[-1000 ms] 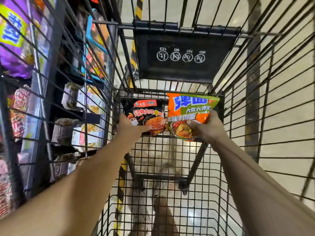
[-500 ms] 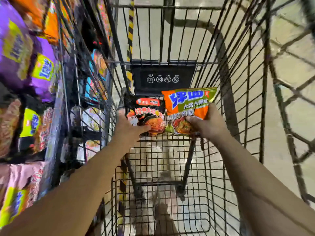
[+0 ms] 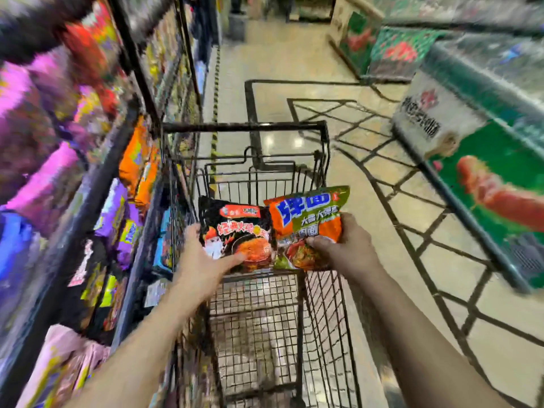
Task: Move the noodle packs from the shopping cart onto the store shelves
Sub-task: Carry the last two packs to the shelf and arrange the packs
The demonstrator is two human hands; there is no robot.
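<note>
- 2 bare forearms are reaching forward over a wire shopping cart [image 3: 312, 184] standing in a store aisle.
- The left hand [image 3: 203, 260] is gripping a black noodle pack [image 3: 235, 231] by its lower left corner, thumb lying across the front and fingers curled behind it.
- The right hand [image 3: 344, 245] is holding an orange and green noodle pack [image 3: 306, 216] (large blue characters on its front), thumb pressing on the lower front and fingers wrapping round the right edge.
- Both packs are being held side by side above the cart basket, their inner edges touching or slightly overlapping, faces tilting toward the camera.
- Store shelves [image 3: 129, 160] are running along the left, just beside the cart, and are carrying purple, orange, pink and black packets, mostly blurred.
- On the right, a green chest freezer [image 3: 482, 160] with a picture of a sausage on its side is standing well apart from the cart across the pale tiled floor [image 3: 282, 66].
- The cart's shadow is falling on that floor.
</note>
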